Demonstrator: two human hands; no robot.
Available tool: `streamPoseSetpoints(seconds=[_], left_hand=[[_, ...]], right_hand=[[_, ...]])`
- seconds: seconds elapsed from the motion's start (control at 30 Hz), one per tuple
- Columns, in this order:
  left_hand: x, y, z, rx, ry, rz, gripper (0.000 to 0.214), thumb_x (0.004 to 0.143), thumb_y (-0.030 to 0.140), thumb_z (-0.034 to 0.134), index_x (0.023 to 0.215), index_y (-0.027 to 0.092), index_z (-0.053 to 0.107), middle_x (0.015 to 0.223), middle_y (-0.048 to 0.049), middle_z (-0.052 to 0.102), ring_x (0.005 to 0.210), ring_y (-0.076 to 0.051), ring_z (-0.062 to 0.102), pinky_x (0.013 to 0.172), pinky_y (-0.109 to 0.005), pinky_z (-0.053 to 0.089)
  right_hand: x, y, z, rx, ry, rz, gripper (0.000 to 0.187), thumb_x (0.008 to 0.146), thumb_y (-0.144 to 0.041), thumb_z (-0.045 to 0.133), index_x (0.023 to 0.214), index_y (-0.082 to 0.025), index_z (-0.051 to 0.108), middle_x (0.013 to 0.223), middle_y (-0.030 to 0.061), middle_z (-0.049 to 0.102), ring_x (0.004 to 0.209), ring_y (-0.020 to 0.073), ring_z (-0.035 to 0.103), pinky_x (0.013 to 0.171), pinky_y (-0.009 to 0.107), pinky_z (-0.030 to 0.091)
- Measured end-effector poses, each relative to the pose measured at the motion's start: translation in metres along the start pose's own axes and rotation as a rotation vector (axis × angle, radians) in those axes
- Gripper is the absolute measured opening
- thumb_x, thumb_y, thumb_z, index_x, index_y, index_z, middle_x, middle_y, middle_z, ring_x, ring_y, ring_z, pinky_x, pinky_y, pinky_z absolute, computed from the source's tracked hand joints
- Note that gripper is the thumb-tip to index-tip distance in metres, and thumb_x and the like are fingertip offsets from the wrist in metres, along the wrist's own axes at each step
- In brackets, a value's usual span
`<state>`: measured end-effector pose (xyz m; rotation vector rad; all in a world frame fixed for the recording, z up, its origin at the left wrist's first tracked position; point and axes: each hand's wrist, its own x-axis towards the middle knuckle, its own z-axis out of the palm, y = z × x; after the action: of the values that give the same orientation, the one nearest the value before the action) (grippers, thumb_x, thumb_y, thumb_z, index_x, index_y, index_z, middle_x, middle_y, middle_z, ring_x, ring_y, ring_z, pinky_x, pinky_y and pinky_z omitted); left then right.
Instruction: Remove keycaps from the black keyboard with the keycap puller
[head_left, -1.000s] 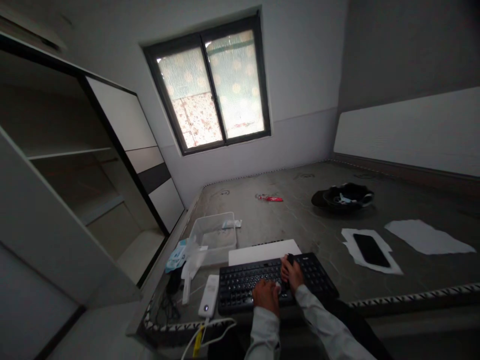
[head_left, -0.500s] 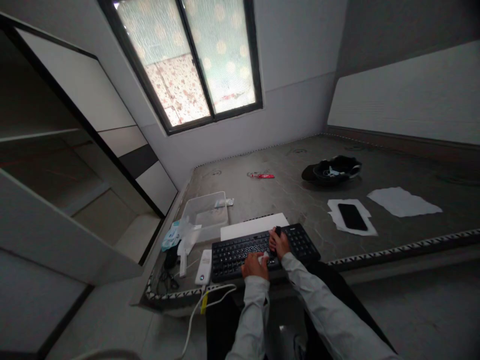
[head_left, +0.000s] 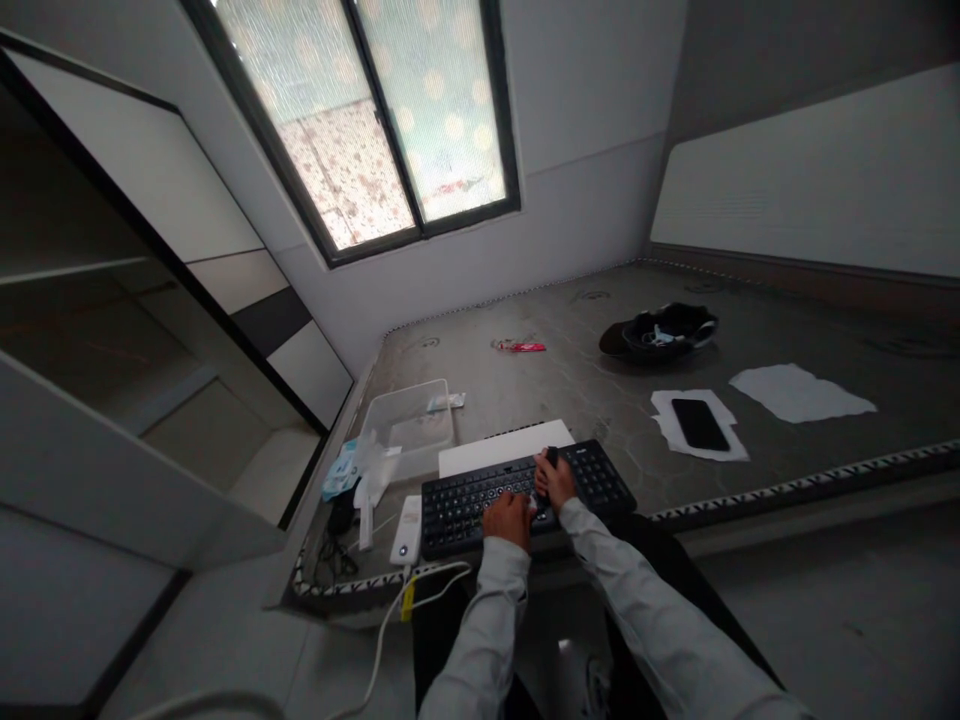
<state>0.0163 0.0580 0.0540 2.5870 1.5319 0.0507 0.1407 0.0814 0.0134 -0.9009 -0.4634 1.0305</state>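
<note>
A black keyboard (head_left: 465,500) lies near the front edge of a grey mattress-like surface (head_left: 585,390). My left hand (head_left: 508,518) rests on the keys with its fingers curled; something small and white shows by its fingertips. My right hand (head_left: 555,484) is closed around a small dark tool (head_left: 553,457) that stands upright over the keyboard's middle. The two hands sit close together. A white flat box (head_left: 504,447) lies just behind the keyboard.
A clear plastic tub (head_left: 409,425) stands left of the keyboard, with a white power bank (head_left: 406,530) and cables at the edge. A phone (head_left: 695,424) lies on white paper to the right, another paper sheet (head_left: 799,390) beyond. A black cap (head_left: 664,331) and a red item (head_left: 517,346) lie farther back.
The view has tilted down and pulled back, so my arms show at greater length. Both hands stay on the keyboard, and the right hand still grips the dark tool.
</note>
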Motion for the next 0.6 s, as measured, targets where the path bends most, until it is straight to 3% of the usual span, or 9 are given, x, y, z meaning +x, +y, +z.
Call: streamPoseSetpoints(seconds=[0.1,0.37,0.6], left_hand=[[0.009,-0.005,0.001,0.072,-0.065,0.11,0.025,0.085,0.037,0.053,0.106,0.025,0.059,0.109,-0.0041,0.06,0.101,-0.017,0.058,0.083,-0.027,0.043],[0.031,-0.003,-0.013,0.143,-0.166,0.245,0.03,0.083,0.035,0.052,0.104,0.017,0.062,0.108,-0.0125,0.062,0.094,-0.025,0.063,0.08,-0.036,0.05],[0.041,-0.003,-0.036,0.16,-0.257,0.335,0.024,0.076,0.036,0.057,0.092,0.023,0.069,0.099,-0.0092,0.068,0.095,-0.026,0.064,0.081,-0.035,0.05]], right_hand=[[0.0,0.0,0.0,-0.003,-0.008,-0.007,0.036,0.066,-0.043,0.067,0.068,-0.023,0.036,0.038,-0.0137,0.032,0.026,0.0042,0.025,0.026,0.016,0.022],[0.0,-0.001,-0.001,-0.004,-0.026,-0.015,0.035,0.067,-0.041,0.067,0.067,-0.023,0.036,0.038,-0.0129,0.033,0.027,0.0039,0.027,0.026,0.016,0.022],[0.0,0.0,-0.003,0.013,-0.037,-0.017,0.036,0.067,-0.041,0.067,0.068,-0.023,0.037,0.039,-0.0133,0.032,0.027,0.0041,0.027,0.026,0.016,0.023]])
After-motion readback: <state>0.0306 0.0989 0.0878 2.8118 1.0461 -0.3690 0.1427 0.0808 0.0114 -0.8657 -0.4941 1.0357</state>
